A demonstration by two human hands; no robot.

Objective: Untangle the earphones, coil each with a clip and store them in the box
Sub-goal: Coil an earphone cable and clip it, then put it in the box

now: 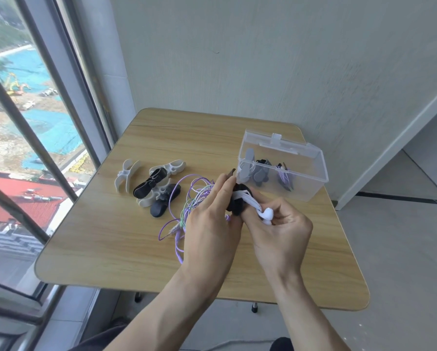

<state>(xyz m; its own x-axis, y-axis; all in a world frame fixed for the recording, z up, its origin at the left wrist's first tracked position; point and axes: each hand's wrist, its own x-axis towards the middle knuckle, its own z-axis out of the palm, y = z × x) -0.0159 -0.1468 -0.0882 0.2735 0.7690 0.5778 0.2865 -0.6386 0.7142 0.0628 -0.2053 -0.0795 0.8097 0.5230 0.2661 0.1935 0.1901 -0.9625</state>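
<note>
Wood-look table (126, 249) w/ rounded corners, window (22, 122) at left, grey wall (263, 59) behind, tiled floor (402, 274)

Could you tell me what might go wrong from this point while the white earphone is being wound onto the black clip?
The right hand pinches the white earbud while the left hand grips the black clip; if either slips, the white cord could unwind.

The purple and green cables lie tangled right under the hands and might snag in the coil.

The clear box stands near the table's right edge; a nudge could push it off.
</note>
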